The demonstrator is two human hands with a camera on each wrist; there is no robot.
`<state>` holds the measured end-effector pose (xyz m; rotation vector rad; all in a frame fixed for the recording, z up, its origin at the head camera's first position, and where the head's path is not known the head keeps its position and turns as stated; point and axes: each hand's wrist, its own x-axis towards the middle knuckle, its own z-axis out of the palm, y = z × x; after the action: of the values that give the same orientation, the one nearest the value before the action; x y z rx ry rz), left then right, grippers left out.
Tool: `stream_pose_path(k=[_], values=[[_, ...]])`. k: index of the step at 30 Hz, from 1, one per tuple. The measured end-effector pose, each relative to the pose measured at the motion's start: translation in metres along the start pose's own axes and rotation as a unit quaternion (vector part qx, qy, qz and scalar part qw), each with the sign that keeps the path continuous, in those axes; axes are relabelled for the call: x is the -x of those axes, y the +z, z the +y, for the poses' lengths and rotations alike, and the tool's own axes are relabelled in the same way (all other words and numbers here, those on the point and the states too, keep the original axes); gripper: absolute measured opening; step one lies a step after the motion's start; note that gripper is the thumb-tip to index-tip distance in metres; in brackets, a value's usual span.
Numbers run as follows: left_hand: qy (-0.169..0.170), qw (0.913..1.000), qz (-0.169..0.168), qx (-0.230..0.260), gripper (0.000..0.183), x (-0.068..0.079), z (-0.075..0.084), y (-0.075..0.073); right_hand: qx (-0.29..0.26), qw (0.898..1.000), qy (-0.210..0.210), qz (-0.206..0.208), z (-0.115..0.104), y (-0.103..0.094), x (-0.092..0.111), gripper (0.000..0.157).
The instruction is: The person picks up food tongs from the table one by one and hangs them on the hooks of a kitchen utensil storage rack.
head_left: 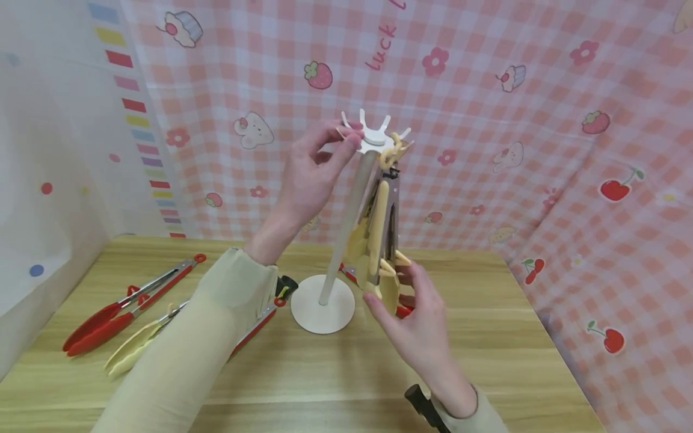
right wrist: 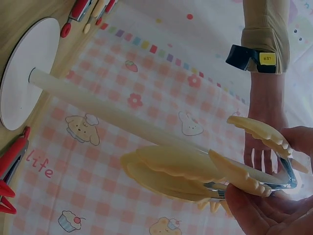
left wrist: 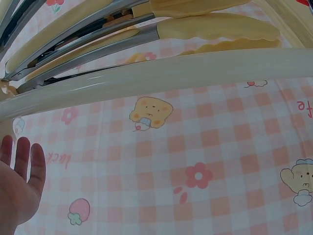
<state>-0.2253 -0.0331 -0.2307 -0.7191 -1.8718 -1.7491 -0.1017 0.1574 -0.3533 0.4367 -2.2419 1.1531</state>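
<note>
A white hook stand (head_left: 342,240) stands upright on the table, with a ring of prongs (head_left: 373,137) on top. Thumb and index finger of my left hand (head_left: 311,174) pinch a prong on the left side of that ring. Yellow-handled tongs (head_left: 378,228) hang down along the right of the pole, their loop up at the prongs. Around the lower part of these tongs, my right hand (head_left: 419,331) has its thumb and fingers. In the right wrist view, a second pair of yellow tongs (right wrist: 166,169) hangs beside the held one, nearer the pole.
Red tongs (head_left: 135,304) and yellow tongs (head_left: 143,343) lie at the table's left. More red tongs (head_left: 254,328) lie partly behind my left sleeve. Red parts show behind the right hand. The stand's round base (head_left: 323,322) rests on the wooden table (head_left: 325,385), before a checked cloth.
</note>
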Motion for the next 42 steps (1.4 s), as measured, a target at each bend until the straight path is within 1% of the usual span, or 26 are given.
stream_pose_path(k=[6, 20, 26, 35, 42], values=[[-0.001, 1.0000, -0.001, 0.004, 0.018, 0.000, 0.000, 0.001, -0.004, 1.000, -0.008, 0.007, 0.002, 0.005, 0.000, 0.066], [-0.005, 1.0000, -0.001, -0.003, 0.018, 0.001, 0.000, 0.000, -0.025, 0.999, -0.038, 0.017, 0.009, 0.016, -0.003, 0.061], [-0.001, 1.0000, -0.002, -0.006, 0.018, 0.001, 0.000, -0.001, -0.018, 0.999, -0.031, 0.022, 0.009, 0.019, -0.003, 0.061], [0.000, 1.0000, -0.002, 0.000, 0.018, 0.002, 0.001, 0.000, -0.010, 1.000, -0.016, 0.021, 0.008, 0.022, -0.005, 0.081], [0.003, 1.0000, 0.001, 0.002, 0.017, 0.001, 0.000, 0.000, 0.002, 1.000, -0.021, 0.022, 0.009, 0.024, -0.006, 0.081]])
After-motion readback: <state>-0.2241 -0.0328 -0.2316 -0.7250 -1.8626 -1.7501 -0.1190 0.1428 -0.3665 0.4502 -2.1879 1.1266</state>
